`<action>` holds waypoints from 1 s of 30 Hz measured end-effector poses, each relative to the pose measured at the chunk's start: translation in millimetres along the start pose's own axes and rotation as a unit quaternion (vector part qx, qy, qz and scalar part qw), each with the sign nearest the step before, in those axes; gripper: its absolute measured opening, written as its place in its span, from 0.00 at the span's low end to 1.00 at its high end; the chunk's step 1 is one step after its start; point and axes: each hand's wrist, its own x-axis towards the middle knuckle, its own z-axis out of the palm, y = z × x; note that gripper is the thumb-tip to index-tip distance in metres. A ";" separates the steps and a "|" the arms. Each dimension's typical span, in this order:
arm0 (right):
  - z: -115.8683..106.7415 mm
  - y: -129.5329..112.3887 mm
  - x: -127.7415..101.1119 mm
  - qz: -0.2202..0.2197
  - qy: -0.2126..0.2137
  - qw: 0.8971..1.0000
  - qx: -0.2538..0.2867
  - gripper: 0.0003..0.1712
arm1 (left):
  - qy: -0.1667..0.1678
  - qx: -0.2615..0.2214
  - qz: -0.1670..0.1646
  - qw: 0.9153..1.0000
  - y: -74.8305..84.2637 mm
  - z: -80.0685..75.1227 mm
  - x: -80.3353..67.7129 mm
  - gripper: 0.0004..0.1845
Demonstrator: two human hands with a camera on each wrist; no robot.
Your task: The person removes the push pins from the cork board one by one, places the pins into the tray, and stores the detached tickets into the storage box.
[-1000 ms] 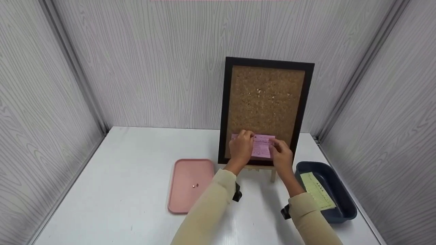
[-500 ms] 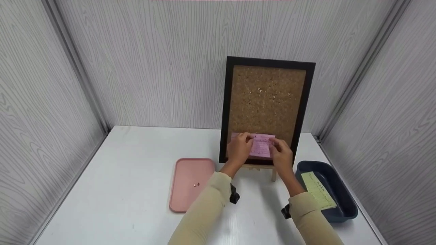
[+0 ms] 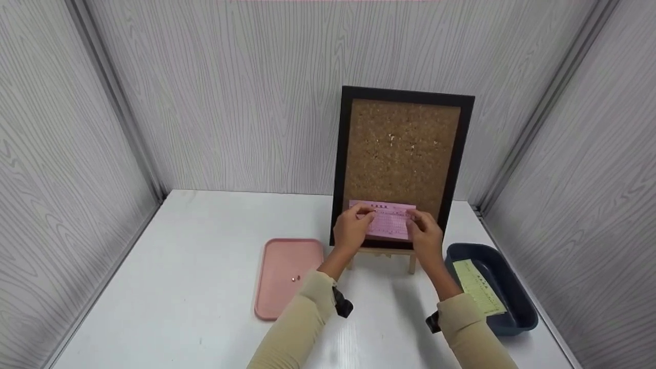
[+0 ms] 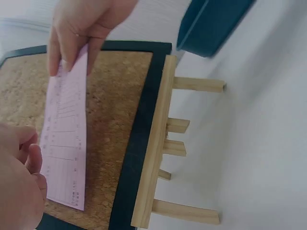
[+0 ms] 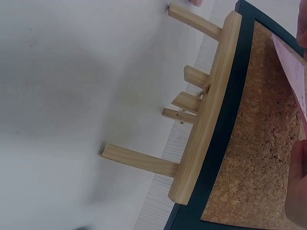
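A pink printed slip of paper (image 3: 390, 223) lies over the bottom of a black-framed cork board (image 3: 405, 164). My right hand (image 3: 427, 236) pinches the slip at its upper right corner, between thumb and fingers. Near the slip's upper left part is my left hand (image 3: 351, 230), fingers bent and thumb tip close to the index fingertip; I cannot tell what, if anything, is between them. In the left wrist view the slip (image 4: 67, 143) runs between both hands. One end of the slip (image 5: 290, 67) stands slightly away from the cork in the right wrist view.
The board stands on a wooden easel (image 4: 156, 143). Left of it lies a pink tray (image 3: 279, 256) with small metallic pieces (image 3: 295, 279). At right, a dark blue bin (image 3: 512, 287) holds a yellow-green printed slip (image 3: 479, 287). Wood-grain panels surround the white table (image 3: 205, 266).
My left hand has moved left and slightly down along the slip, uncovering more of its printed top edge. My right hand stays at the upper right corner.
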 end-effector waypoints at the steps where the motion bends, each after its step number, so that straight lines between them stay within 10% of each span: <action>1: -0.7 -5.8 -2.5 0.003 -0.001 1.000 0.002 0.17 | 0.000 -0.015 -0.003 1.000 1.0 -3.6 -2.4 0.06; 16: -21.6 -21.8 -24.0 -0.016 0.019 1.000 -0.004 0.16 | -0.012 -0.134 -0.012 0.991 -14.4 -51.9 -39.4 0.11; 30: -75.3 14.6 -44.4 0.021 0.073 0.996 -0.038 0.20 | -0.013 -0.037 -0.079 0.996 -66.2 -90.0 -81.6 0.08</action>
